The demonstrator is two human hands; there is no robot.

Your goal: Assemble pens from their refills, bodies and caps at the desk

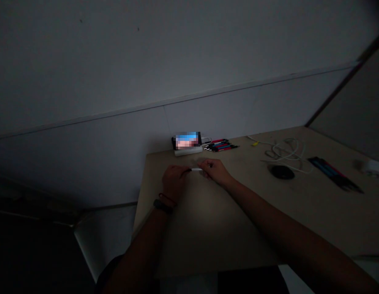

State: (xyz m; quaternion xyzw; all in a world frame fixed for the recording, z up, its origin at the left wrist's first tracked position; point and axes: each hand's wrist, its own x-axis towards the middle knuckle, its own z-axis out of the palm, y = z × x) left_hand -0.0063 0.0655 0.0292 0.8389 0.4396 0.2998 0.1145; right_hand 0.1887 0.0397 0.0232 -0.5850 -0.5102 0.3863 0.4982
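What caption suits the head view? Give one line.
Both hands, left and right, hold a pen over a dim table near more pens.

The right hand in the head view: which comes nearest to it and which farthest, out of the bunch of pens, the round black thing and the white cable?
From the right hand:
1. Bunch of pens, just beyond it, by the wall.
2. Round black thing, off to its right on the table.
3. White cable, coiled just behind that black thing; these two are nearly level, hard to separate.

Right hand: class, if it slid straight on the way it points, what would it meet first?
The right hand points left along the thin white pen; it would probably first meet the left hand, holding the pen's other end.
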